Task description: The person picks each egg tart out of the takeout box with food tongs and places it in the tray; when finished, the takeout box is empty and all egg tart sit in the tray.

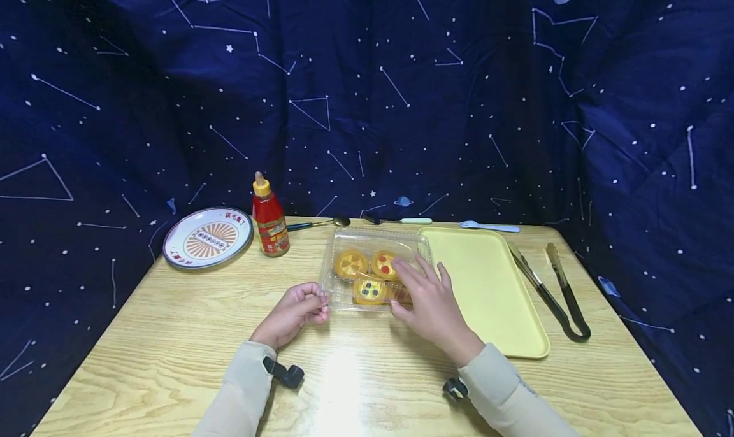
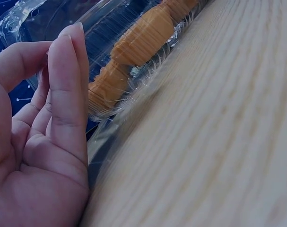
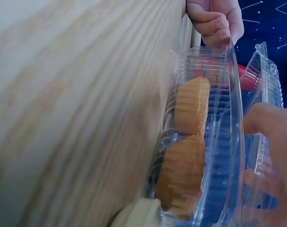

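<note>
A clear plastic clamshell box lies on the table with several tarts in it. One tart near the front has dark dots on top, another has red ones. My left hand pinches the box's front left corner between thumb and fingers. Over the right side of the box is my right hand, its fingers spread and loosely bent above the tarts, the thumb near the front rim. In the right wrist view, the clear lid stands tilted up behind the rim. The right fingertips are partly hidden there.
A yellow tray is right of the box, with black-handled tongs beyond it. At the left are a sauce bottle and a patterned plate. Two spoons and a blue fork line the back edge.
</note>
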Tool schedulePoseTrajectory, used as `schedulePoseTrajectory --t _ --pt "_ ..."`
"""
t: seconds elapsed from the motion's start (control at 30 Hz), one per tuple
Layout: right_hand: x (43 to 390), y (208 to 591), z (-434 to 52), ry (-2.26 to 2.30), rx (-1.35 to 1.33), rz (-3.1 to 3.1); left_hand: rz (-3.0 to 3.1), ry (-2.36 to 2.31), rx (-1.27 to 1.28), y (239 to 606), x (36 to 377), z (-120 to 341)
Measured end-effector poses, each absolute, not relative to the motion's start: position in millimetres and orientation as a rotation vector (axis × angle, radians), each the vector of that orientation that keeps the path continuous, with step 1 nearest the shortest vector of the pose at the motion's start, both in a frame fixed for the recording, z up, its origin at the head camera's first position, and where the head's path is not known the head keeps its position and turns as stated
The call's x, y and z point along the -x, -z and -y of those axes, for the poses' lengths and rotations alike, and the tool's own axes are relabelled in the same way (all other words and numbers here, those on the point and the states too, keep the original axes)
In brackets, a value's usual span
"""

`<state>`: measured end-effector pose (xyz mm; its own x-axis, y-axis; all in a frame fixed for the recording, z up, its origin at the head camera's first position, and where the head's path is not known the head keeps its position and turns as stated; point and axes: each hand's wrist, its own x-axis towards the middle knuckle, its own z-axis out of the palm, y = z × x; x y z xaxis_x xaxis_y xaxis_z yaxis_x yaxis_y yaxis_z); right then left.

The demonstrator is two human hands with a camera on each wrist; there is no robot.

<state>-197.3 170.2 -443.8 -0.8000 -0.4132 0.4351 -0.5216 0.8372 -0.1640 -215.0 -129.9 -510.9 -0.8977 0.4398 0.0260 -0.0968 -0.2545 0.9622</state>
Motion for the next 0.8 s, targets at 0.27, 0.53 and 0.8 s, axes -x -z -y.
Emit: schedulePoseTrajectory --t 0.27,0.53,0.8 --pt "198 443 -177 -0.562 -0.731 2.66 -1.66 -2.216 -0.42 510 216 131" --pt "197 439 -179 -0.626 -0.74 2.677 -1.677 -2.214 -0.39 510 215 131" --pt "199 439 -182 -0.617 -0.769 2.685 -1.682 -2.224 -0.387 510 215 130"
